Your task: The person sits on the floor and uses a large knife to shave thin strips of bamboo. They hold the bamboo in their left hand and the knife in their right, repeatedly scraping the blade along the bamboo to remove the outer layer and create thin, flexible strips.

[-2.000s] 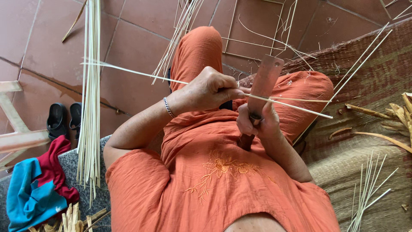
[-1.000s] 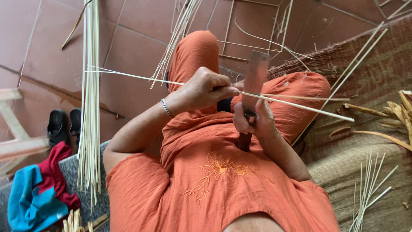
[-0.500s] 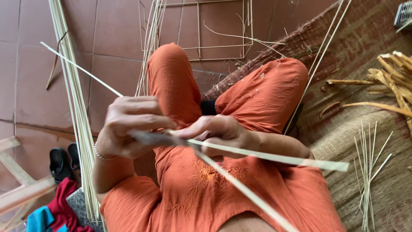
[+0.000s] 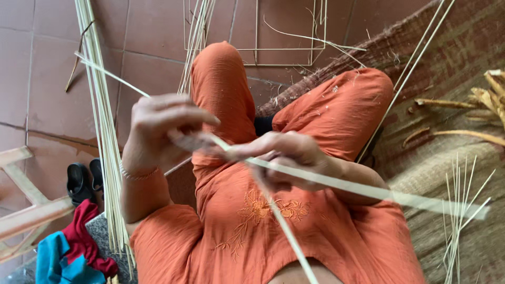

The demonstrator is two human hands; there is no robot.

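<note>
A long, pale, flat bamboo strip (image 4: 336,183) is gripped by fingers of both left hand (image 4: 163,131) and right hand (image 4: 286,158).

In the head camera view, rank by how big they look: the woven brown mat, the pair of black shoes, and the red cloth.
Largest to smallest:
1. Woven brown mat
2. Red cloth
3. Pair of black shoes, close to the cloth in apparent size, so that order is unsure.

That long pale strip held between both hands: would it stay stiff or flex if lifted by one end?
The pale strip is long and very thin, so it would probably bow and spring, not hold rigid. It looks light. Its split ends near the left hand and right hand suggest it splits easily lengthwise.
</note>
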